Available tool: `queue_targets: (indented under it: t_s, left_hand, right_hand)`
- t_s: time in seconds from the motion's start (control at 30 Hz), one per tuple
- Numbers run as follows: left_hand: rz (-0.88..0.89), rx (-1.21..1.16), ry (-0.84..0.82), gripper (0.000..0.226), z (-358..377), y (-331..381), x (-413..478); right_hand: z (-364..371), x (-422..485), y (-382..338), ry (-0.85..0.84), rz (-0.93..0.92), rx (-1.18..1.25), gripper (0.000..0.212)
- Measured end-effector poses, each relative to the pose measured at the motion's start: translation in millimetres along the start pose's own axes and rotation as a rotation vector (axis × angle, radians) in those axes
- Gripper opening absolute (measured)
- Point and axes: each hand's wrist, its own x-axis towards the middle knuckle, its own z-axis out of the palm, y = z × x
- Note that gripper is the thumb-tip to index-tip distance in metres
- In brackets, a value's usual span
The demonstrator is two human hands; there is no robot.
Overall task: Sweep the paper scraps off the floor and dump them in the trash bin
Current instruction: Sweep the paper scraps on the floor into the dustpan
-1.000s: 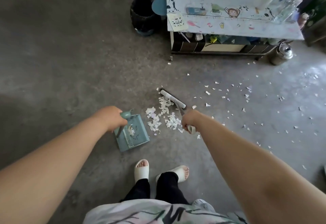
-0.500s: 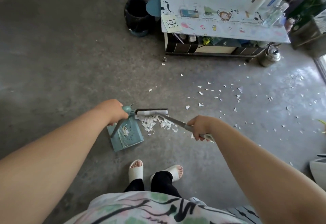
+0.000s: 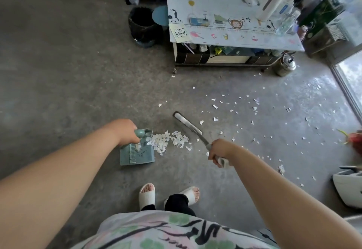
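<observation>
My left hand (image 3: 125, 131) grips the handle of a teal dustpan (image 3: 137, 154) resting on the grey concrete floor. A heap of white paper scraps (image 3: 168, 141) lies at the pan's right edge, and a few scraps sit inside the pan. My right hand (image 3: 219, 150) holds the handle of a broom; its flat head (image 3: 186, 122) is just beyond and to the right of the heap. More scraps (image 3: 244, 109) lie scattered farther right. The black trash bin (image 3: 143, 23) stands far ahead, left of a low table.
A low table (image 3: 225, 35) with a cartoon-print cloth and cluttered shelf stands ahead right, a metal kettle (image 3: 286, 65) at its corner. A white object (image 3: 348, 188) sits at the right edge. My feet in white slippers (image 3: 168, 194) are just below the dustpan.
The broom head swept the scraps left against the dustpan, then swung back out to the right of the heap. Some scraps now lie in the pan.
</observation>
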Motion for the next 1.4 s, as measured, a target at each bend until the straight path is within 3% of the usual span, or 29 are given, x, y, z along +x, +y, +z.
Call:
queue_targets:
  t_s: [0.13, 0.23, 0.33, 0.53, 0.67, 0.77, 0.87, 0.97, 1.03, 1.2, 1.4]
  left_hand:
    - [0.008, -0.016, -0.005, 0.016, -4, -1, 7]
    - [0.001, -0.043, -0.002, 0.017, -10, 0, 10]
    - [-0.003, -0.046, -0.001, 0.015, -12, 2, 14]
    - [-0.006, -0.073, -0.013, 0.013, -15, 6, 16]
    - [-0.008, -0.043, -0.019, 0.013, -16, 11, 15]
    - [-0.001, -0.017, -0.012, 0.014, -17, 13, 14]
    - [0.008, -0.011, -0.009, 0.015, -17, 14, 13]
    - [0.010, -0.019, -0.004, 0.018, -15, 13, 10]
    - [0.004, -0.026, -0.006, 0.020, -13, 11, 9]
    - [0.006, -0.025, -0.001, 0.020, -8, 6, 6]
    - [0.002, -0.014, 0.006, 0.017, -5, 5, 5]
  right_hand:
    - [21, 13, 8, -0.055, 0.198, 0.434, 0.027]
    - [39, 16, 4, -0.144, 0.246, 0.505, 0.029]
    - [54, 10, -3, -0.241, 0.226, 0.437, 0.027]
    - [55, -13, -10, -0.145, 0.044, 0.286, 0.014]
    - [34, -17, 3, -0.216, 0.057, 0.491, 0.046]
    - [24, -26, 4, -0.204, 0.059, 0.559, 0.042]
    - [28, -23, -6, -0.171, 0.008, 0.440, 0.039]
    - [48, -24, -24, -0.149, -0.049, 0.260, 0.004]
    - [65, -20, -30, -0.143, -0.038, 0.274, 0.017]
    - [99, -11, -38, -0.214, 0.087, 0.617, 0.021]
    - [106, -21, -43, -0.357, 0.111, 0.956, 0.021]
